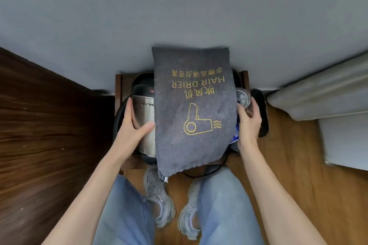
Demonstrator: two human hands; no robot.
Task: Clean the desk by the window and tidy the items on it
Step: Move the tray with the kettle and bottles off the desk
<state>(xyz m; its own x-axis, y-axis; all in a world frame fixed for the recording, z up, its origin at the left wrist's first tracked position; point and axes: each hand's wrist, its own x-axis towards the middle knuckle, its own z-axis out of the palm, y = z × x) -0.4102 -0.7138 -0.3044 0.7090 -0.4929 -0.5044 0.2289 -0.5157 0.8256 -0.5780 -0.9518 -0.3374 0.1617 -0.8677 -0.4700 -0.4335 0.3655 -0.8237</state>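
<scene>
Head view: grey hair-drier bag (194, 105) lies between both hands, touching each.

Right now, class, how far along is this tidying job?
Done: nothing clearly finished. In hand: the left hand holds the steel kettle, the right hand grips a clear glass, and the grey hair-drier bag lies across the tray. Left: placing these and wiping.

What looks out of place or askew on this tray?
The grey hair drier bag lies draped over the tray, covering part of the steel kettle and glass, its end hanging over the front edge.
</scene>
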